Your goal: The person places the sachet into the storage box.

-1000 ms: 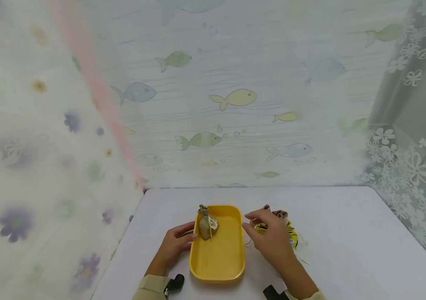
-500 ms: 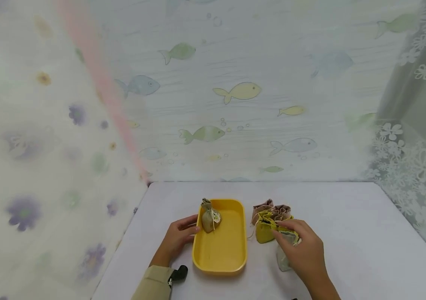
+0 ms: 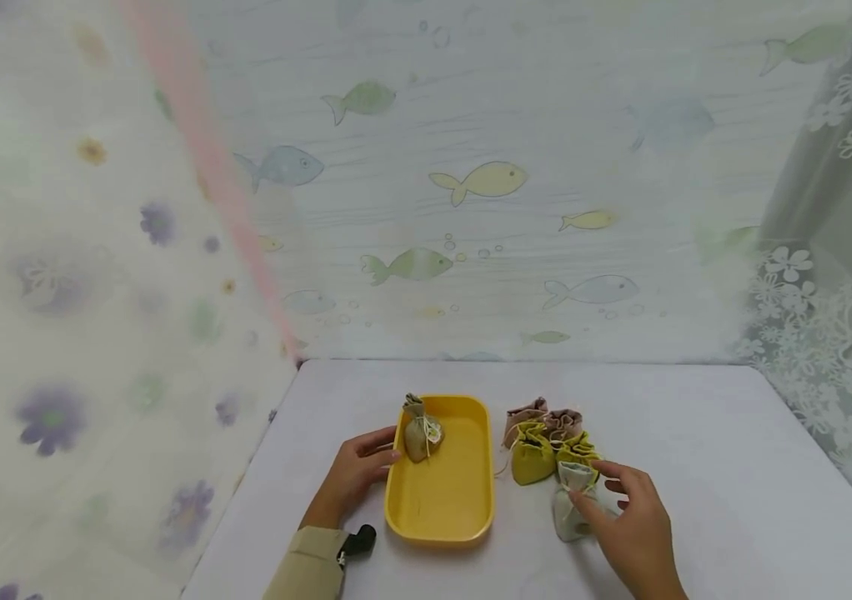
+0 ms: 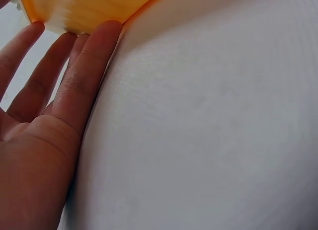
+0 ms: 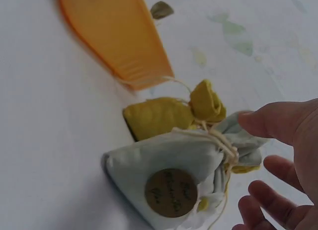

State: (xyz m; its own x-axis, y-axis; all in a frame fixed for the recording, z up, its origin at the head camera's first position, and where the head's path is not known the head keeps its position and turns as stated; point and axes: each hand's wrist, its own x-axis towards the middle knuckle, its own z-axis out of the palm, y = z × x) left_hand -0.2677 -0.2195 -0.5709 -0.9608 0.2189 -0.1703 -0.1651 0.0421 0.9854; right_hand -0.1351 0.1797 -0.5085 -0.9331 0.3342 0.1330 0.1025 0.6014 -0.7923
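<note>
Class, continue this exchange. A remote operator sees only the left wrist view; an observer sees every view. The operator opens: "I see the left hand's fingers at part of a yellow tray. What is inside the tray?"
Observer: One olive-brown pouch, in the far left part of the yellow tray.
Operator: My view lacks the right hand. Where is it?
Observer: The right hand is at a pale pouch, to the right of the tray.
Operator: Does that pouch carry any marking?
Observer: Yes, the right wrist view shows a round brown label; its writing is too blurred to read.
</note>
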